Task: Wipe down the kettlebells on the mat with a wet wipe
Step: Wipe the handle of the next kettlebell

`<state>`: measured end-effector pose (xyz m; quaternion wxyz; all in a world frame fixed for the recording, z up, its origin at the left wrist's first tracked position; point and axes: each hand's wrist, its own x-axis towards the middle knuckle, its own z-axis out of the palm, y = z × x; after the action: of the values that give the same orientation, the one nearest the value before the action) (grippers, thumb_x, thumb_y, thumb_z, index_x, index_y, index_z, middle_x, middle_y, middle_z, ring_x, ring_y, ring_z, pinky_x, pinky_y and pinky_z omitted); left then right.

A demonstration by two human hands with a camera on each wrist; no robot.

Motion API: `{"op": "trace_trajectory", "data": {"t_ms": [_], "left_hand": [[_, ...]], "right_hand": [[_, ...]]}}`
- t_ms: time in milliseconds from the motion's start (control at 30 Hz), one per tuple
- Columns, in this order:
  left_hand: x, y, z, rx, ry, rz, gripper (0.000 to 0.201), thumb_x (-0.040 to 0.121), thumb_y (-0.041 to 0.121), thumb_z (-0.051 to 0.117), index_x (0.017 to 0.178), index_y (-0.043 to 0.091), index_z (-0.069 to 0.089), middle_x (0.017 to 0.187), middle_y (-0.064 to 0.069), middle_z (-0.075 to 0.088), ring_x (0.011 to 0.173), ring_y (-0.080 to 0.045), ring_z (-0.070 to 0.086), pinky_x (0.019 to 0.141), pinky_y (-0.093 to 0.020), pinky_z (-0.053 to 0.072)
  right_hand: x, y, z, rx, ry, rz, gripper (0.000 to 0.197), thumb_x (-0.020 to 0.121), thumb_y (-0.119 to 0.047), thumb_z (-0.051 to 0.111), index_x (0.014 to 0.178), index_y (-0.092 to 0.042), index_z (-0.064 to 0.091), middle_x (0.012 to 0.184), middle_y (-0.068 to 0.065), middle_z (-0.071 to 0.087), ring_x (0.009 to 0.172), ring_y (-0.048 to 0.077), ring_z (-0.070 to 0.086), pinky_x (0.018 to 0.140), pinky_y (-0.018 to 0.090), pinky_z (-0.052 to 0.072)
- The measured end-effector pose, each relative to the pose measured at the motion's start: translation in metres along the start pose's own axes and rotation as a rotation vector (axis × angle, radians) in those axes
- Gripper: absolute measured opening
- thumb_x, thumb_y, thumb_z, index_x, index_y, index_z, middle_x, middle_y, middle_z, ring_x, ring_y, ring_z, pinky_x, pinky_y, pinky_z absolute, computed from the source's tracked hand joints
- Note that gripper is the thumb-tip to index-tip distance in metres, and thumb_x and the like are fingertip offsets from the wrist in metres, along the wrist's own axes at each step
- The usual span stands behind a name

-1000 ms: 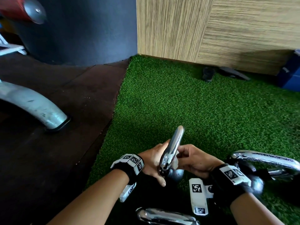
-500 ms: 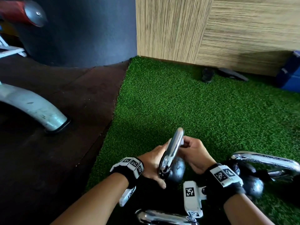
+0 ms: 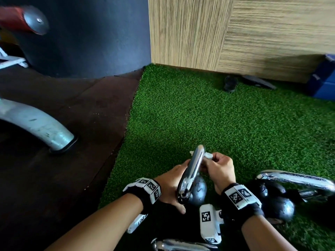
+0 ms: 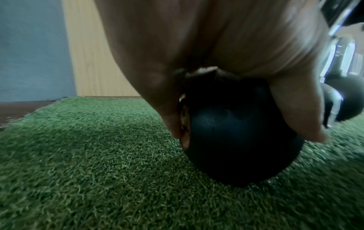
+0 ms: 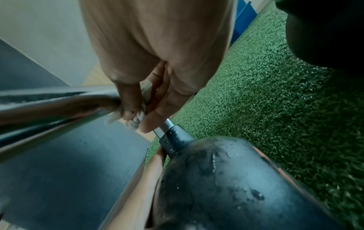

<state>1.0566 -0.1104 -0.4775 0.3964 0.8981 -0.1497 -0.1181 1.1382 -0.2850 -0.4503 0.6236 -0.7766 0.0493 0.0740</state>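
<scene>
In the head view, a small kettlebell (image 3: 194, 187) is seen low in the centre of the frame, standing on the green turf mat (image 3: 226, 127). The left hand (image 3: 172, 185) is laid against its dark ball from the left, thumb towards the bottom of the frame; the fingers are hidden behind the chrome handle. The right hand (image 3: 220, 168) is curled at the top of the handle, a white wet wipe (image 3: 208, 155) being pinched there. A second kettlebell (image 3: 282, 196) is cut off at the right edge, and a chrome handle at the bottom edge.

In the left wrist view, the ball (image 4: 240, 137) is clasped from above by the palm (image 4: 206, 38); the fingertips cannot be made out.

In the right wrist view, the wipe (image 5: 138, 119) is clamped between thumb and fingers (image 5: 157, 112) round the chrome handle (image 5: 55, 107), at centre. The wet ball (image 5: 236, 186) is blurred at lower right.
</scene>
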Motion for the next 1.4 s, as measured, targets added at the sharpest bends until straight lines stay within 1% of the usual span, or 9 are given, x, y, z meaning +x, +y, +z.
{"op": "trace_trajectory", "data": {"t_ms": [233, 467, 533, 633, 800, 900, 1000, 1200, 1400], "left_hand": [[-0.002, 0.010, -0.006, 0.110, -0.025, -0.020, 0.148, 0.051, 0.031, 0.100, 0.159, 0.022, 0.000, 0.157, 0.016, 0.015, 0.146, -0.012, 0.023, 0.122, -0.036, 0.028], [0.004, 0.013, -0.022, 0.240, -0.157, -0.070, 0.147, 0.050, 0.026, 0.101, 0.159, 0.022, 0.003, 0.158, 0.007, 0.027, 0.142, -0.010, 0.033, 0.110, -0.012, 0.025], [0.003, 0.019, -0.038, 0.168, -0.289, -0.118, 0.147, 0.053, 0.020, 0.100, 0.160, 0.025, -0.001, 0.160, 0.007, 0.031, 0.144, -0.009, 0.033, 0.116, -0.017, 0.025], [-0.009, 0.035, -0.074, 0.125, -0.412, -0.289, 0.147, 0.058, 0.052, 0.093, 0.156, 0.041, -0.016, 0.165, 0.012, 0.023, 0.147, -0.007, 0.030, 0.114, -0.020, 0.020], [-0.028, 0.084, -0.093, 0.197, -0.204, -0.222, 0.140, 0.047, 0.096, 0.062, 0.157, 0.041, -0.004, 0.161, 0.016, 0.030, 0.137, -0.006, 0.043, 0.115, -0.035, 0.037], [-0.030, 0.103, -0.068, 0.449, -0.001, -0.147, 0.107, 0.056, 0.083, 0.067, 0.145, 0.044, 0.023, 0.122, 0.011, 0.055, 0.106, -0.013, 0.058, 0.087, -0.032, 0.051], [-0.024, 0.109, -0.057, 0.421, 0.051, -0.144, 0.083, 0.063, 0.053, 0.080, 0.134, 0.032, 0.042, 0.102, 0.009, 0.057, 0.089, -0.014, 0.063, 0.073, -0.032, 0.059], [-0.008, 0.107, -0.088, 0.541, -0.174, -0.145, 0.100, 0.063, 0.024, 0.092, 0.147, 0.036, 0.038, 0.125, 0.004, 0.063, 0.110, -0.018, 0.062, 0.093, -0.037, 0.055], [-0.002, 0.114, -0.107, 0.649, -0.279, -0.015, 0.095, 0.080, 0.020, 0.077, 0.151, 0.055, 0.025, 0.106, 0.003, 0.053, 0.105, -0.022, 0.063, 0.088, -0.040, 0.054]], "right_hand": [[0.002, -0.002, 0.004, 0.033, -0.039, 0.137, 0.019, 0.065, -0.016, 0.083, 0.071, -0.007, 0.068, 0.060, 0.011, 0.073, 0.048, 0.021, 0.069, 0.049, 0.029, 0.056], [-0.007, -0.007, 0.005, -0.219, -0.055, 0.112, 0.020, 0.077, -0.022, 0.076, 0.071, -0.003, 0.070, 0.062, 0.012, 0.073, 0.055, 0.026, 0.072, 0.060, 0.044, 0.063], [-0.009, -0.017, 0.002, -0.353, -0.068, 0.055, 0.020, 0.080, -0.024, 0.074, 0.074, -0.006, 0.068, 0.071, 0.011, 0.074, 0.062, 0.024, 0.074, 0.060, 0.040, 0.064], [-0.011, -0.033, -0.013, -0.505, -0.097, -0.093, 0.019, 0.085, -0.022, 0.073, 0.097, -0.012, 0.064, 0.087, 0.000, 0.071, 0.065, 0.012, 0.069, 0.046, 0.017, 0.055], [-0.007, -0.066, -0.028, -0.783, -0.348, -0.536, 0.065, 0.087, -0.003, 0.066, 0.145, -0.023, 0.046, 0.113, 0.001, 0.072, 0.079, -0.001, 0.062, 0.058, -0.002, 0.044], [-0.006, -0.077, -0.024, -0.968, -0.372, -0.636, 0.056, 0.088, -0.006, 0.067, 0.139, -0.027, 0.055, 0.122, 0.005, 0.070, 0.092, 0.010, 0.069, 0.076, 0.008, 0.050], [-0.007, -0.077, -0.027, -0.992, -0.336, -0.657, 0.040, 0.089, -0.012, 0.069, 0.126, -0.025, 0.066, 0.111, 0.001, 0.074, 0.084, 0.008, 0.071, 0.064, -0.002, 0.042], [-0.023, -0.073, -0.038, -1.012, -0.279, -0.468, 0.016, 0.086, -0.010, 0.073, 0.101, -0.013, 0.071, 0.091, 0.001, 0.072, 0.076, 0.014, 0.070, 0.064, 0.019, 0.057], [-0.061, -0.062, -0.056, -1.111, -0.141, -0.378, 0.008, 0.085, -0.013, 0.069, 0.093, -0.013, 0.069, 0.074, -0.003, 0.065, 0.068, 0.014, 0.066, 0.064, 0.025, 0.058]]}}
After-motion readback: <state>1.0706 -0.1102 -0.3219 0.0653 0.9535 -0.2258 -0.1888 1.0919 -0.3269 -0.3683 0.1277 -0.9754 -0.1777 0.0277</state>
